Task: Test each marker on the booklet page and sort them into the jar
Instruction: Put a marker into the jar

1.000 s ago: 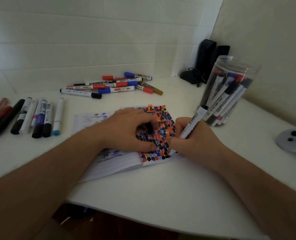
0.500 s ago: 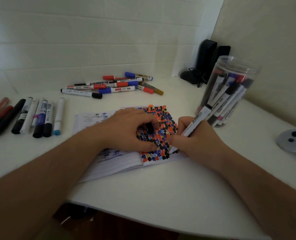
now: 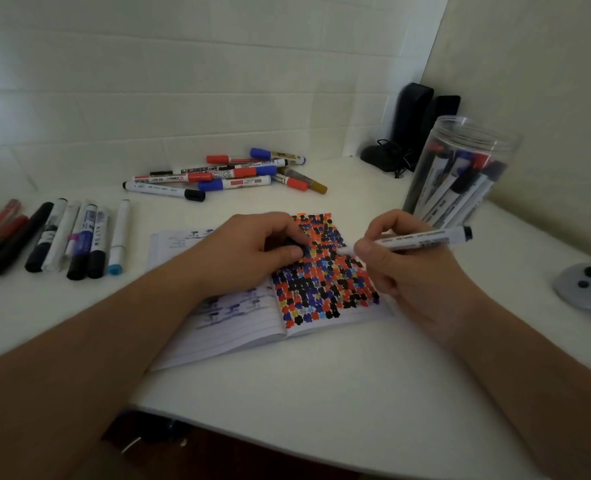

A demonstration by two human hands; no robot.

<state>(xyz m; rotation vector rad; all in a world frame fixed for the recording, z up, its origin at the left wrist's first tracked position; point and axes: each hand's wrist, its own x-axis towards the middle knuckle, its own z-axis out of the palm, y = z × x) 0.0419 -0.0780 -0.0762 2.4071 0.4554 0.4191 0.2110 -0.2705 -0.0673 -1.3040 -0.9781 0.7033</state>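
Left hand (image 3: 249, 251): rests on the booklet (image 3: 252, 323); fingers curled round a black cap (image 3: 292, 249), thumb against it.
Page (image 3: 325, 271): right-hand leaf, crowded with black, red, blue and yellow blots; lower margin bare.
Right hand (image 3: 401, 268): thumb and fingers pinch the marker (image 3: 422, 239) near its nib.
Change: half a second ago the marker stood steeply, nib on the page; now it lies near level, lifted clear of the paper. Testing stroke looks finished; recapping probably next.
Marker axis: left to right; nib points left at the cap, tail toward the jar (image 3: 460, 174).
Jar: upright, well stocked, just beyond the right hand.
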